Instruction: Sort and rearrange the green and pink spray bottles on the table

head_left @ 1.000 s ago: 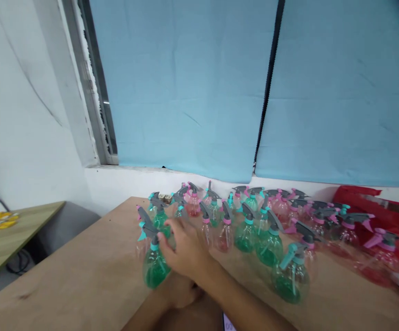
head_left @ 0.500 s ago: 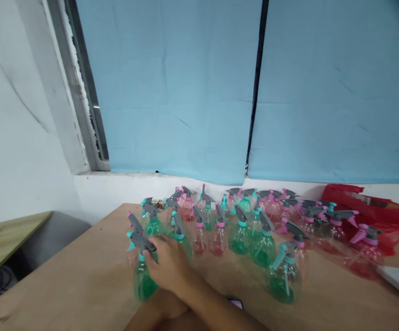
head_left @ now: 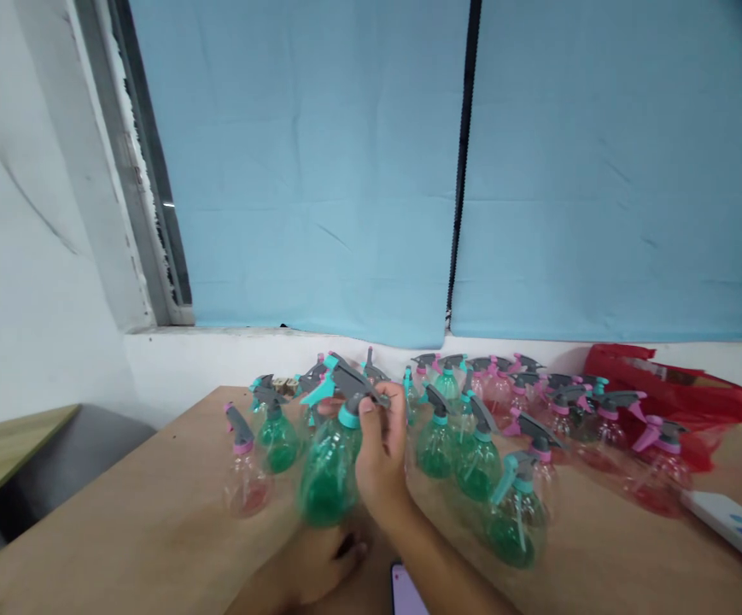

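A green spray bottle (head_left: 327, 478) with a grey-and-turquoise trigger head is in my right hand (head_left: 380, 457), which grips it by the head and neck. The bottle leans slightly and appears lifted off the table. Just below it, at the bottom of the view, my left hand (head_left: 323, 564) rests with loosely curled fingers and nothing visible in them. A pink spray bottle (head_left: 248, 483) stands to the left of the held one. Behind it is another green spray bottle (head_left: 277, 442). To the right stand more green bottles, the nearest green one (head_left: 515, 530) at the front.
Several pink and green spray bottles stand in rows toward the wall on the wooden table (head_left: 153, 512). A red plastic bag (head_left: 697, 393) lies at the back right, a white box (head_left: 735, 525) at the right edge. A phone (head_left: 406, 591) lies near my right forearm.
My right hand has carried the green spray bottle rightward and up from the left front, exposing the pink bottle there. The view has shifted slightly, and more of the phone shows.
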Action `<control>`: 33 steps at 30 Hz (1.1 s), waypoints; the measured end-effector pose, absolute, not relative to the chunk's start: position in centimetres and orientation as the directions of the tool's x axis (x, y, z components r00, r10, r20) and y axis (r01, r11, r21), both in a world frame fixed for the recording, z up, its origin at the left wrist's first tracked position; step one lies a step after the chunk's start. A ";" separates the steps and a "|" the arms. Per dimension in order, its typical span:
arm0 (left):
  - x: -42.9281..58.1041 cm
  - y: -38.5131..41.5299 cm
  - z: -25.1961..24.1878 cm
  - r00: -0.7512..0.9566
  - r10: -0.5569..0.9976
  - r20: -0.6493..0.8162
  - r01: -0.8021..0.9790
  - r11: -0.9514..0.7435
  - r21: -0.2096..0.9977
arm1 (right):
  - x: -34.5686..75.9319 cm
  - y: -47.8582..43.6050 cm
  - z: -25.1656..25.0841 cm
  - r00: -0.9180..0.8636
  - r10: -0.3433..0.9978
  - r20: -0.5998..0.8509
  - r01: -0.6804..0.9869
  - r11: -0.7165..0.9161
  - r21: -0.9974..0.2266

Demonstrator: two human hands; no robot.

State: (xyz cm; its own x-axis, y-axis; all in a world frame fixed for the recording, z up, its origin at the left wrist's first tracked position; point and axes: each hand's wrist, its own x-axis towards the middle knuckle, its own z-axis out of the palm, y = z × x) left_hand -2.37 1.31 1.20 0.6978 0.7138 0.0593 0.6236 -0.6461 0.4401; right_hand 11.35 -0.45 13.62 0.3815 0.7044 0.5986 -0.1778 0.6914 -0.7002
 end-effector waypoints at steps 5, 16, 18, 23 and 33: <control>-2.1 1.0 1.9 0.679 0.734 0.016 0.685 -0.641 0.346 | 15.7 -0.2 12.4 0.216 0.706 0.674 -0.202 0.708 -0.677; -1.8 0.8 2.5 0.668 0.744 -0.007 0.698 -0.623 0.353 | 20.7 2.9 7.4 -0.155 0.770 0.619 0.074 0.634 -0.770; -1.8 0.8 2.5 0.669 0.744 -0.008 0.699 -0.625 0.347 | 21.0 3.3 6.7 -0.186 0.784 0.592 0.093 0.614 -0.784; -1.8 0.8 2.4 0.667 0.745 -0.004 0.698 -0.623 0.352 | 21.3 3.8 5.3 -0.232 0.841 0.488 0.117 0.522 -0.845; -2.0 0.9 2.1 0.659 0.752 0.002 0.702 -0.616 0.357 | 21.5 3.9 5.9 -0.378 0.859 0.347 -0.251 0.266 -0.931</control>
